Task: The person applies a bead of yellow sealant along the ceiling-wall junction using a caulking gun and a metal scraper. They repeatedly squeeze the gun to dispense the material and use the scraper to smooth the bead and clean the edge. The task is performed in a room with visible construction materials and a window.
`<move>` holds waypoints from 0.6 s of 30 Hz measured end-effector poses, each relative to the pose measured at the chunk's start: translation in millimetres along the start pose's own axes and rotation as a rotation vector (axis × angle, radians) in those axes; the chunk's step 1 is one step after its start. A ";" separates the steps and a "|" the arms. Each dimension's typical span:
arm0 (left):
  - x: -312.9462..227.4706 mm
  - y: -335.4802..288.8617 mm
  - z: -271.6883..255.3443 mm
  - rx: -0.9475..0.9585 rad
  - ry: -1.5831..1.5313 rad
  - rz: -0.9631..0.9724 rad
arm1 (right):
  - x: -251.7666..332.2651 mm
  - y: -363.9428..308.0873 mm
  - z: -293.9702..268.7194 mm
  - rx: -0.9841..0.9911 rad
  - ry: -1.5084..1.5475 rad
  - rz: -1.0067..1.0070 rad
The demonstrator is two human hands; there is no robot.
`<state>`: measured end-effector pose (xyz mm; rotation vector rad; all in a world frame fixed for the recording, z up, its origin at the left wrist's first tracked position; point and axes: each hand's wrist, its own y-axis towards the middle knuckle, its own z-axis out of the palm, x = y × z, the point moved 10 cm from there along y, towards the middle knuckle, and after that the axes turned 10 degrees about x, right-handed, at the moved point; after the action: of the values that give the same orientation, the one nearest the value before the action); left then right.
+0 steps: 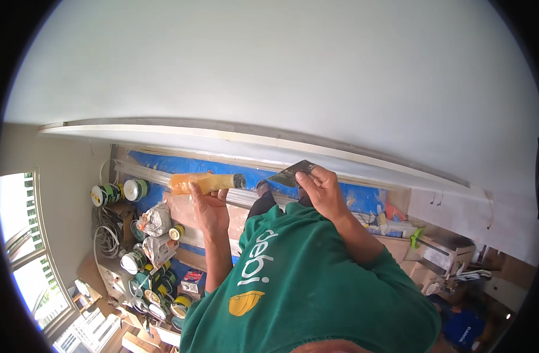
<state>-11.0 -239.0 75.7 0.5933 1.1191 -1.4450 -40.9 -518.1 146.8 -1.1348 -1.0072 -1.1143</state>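
My left hand (207, 209) is closed round an amber, bottle-shaped thing (207, 182) with a narrower yellow end and a dark tip pointing right. I cannot make out exactly what kind of thing it is. To its right, my right hand (322, 191) pinches a thin, dark, flat scraper blade (290, 175) between thumb and fingers. The blade's far corner points toward the dark tip, with a gap between them. Both hands are in front of my green top (316, 265), above the floor.
A white ledge (246, 136) runs along the pale wall (293, 70) ahead. Blue sheeting (163, 162) and long white strips (146, 173) lie along its foot. Several buckets (136, 189), bags (156, 220) and a coiled hose (107, 238) crowd the left. A wooden bench (443, 250) stands right.
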 end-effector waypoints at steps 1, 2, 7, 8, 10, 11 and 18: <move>-6.9 -8.3 6.5 0.031 0.012 0.047 | -17.4 -8.1 -7.3 -0.033 0.169 0.075; -12.6 -16.4 13.9 0.062 0.018 0.093 | -32.1 -15.9 -5.1 0.019 0.492 0.186; -45.7 -68.4 77.9 0.190 -0.042 0.295 | -78.8 -31.9 -20.4 0.084 0.481 0.283; -48.7 -79.1 89.5 0.203 0.000 0.335 | -79.3 -35.7 -21.7 0.097 0.468 0.281; -50.2 -98.2 103.8 0.171 0.169 0.424 | -79.7 -44.7 -24.3 0.140 0.446 0.292; -50.8 -108.9 110.5 0.154 0.253 0.466 | -79.5 -49.3 -25.8 0.161 0.433 0.297; -22.8 -161.8 144.5 0.098 0.328 0.432 | -70.9 -76.0 -48.3 0.189 0.547 0.326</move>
<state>-125.5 -373.5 203.8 1.0997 1.0887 -1.0532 -125.6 -560.9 82.5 -0.7452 -0.4667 -0.9640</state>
